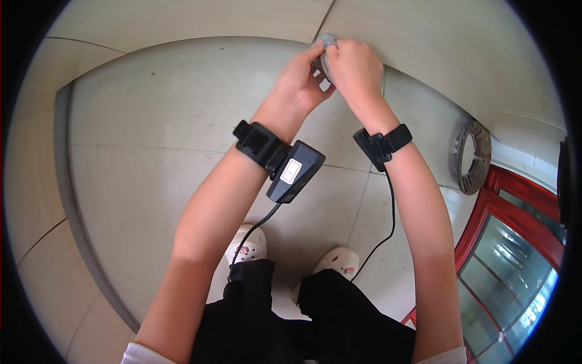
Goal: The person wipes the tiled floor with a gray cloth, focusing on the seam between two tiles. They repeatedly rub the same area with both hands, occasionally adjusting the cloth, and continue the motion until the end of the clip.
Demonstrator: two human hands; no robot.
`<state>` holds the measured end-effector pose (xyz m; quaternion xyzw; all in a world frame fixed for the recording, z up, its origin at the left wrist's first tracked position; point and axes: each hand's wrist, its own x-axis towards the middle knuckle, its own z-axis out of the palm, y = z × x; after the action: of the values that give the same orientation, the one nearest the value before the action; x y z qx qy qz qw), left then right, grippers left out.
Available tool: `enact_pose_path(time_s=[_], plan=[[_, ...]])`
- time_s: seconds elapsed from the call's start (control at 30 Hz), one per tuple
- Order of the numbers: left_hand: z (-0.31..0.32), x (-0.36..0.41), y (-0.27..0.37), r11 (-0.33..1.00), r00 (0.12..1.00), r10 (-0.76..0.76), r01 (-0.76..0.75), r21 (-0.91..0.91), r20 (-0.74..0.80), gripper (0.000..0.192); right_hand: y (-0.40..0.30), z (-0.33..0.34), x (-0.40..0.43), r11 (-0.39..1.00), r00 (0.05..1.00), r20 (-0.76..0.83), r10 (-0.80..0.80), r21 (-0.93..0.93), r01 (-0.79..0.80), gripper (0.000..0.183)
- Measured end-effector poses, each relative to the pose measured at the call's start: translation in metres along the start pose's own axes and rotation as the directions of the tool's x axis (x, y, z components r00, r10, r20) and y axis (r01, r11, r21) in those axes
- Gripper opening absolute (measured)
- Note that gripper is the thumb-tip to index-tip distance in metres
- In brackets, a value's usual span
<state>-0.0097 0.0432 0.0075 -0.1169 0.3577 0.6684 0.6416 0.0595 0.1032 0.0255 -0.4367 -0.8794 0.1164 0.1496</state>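
A small grey, roundish object [328,40] with a darker brownish rim is between my two hands at the top of the view, close to the base of the tiled wall. My left hand [302,75] grips its left side, thumb towards the top and the other fingers curled below. Bent fingers of my right hand [357,63] pinch it from the right. Much of the object is covered by the fingers, so I cannot tell exactly what it is.
A thick grey-brown ring [464,182] stands on edge against the wall at right. Beside it is a red-framed glass door [504,264]. Black wrist devices [295,170] trail cables past my white clogs [338,261] on the tiled floor [159,191].
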Motion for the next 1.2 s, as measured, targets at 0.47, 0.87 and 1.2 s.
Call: enact_pose_path(time_s=[0.47, 0.87, 1.2], plan=[[0.0, 0.006, 0.005, 0.996, 0.99, -0.058, 0.066, 0.059, -0.131, 0.02, 0.001, 0.009, -0.004, 0.985, 0.985, 0.087, 0.149, 0.072, -0.155, 0.029], [0.006, 0.001, 0.003, 0.995, 0.972, 0.008, 0.016, 0.099, -0.234, 0.021, 0.002, 0.019, -0.006, 0.957, 0.971, 0.117, 0.207, 0.183, -0.226, 0.031], [0.003, 0.002, 0.005, 0.994, 0.982, 0.056, -0.037, 0.104, -0.183, 0.019, 0.002, 0.017, -0.003, 0.965, 0.984, 0.098, 0.147, 0.206, -0.164, 0.031]])
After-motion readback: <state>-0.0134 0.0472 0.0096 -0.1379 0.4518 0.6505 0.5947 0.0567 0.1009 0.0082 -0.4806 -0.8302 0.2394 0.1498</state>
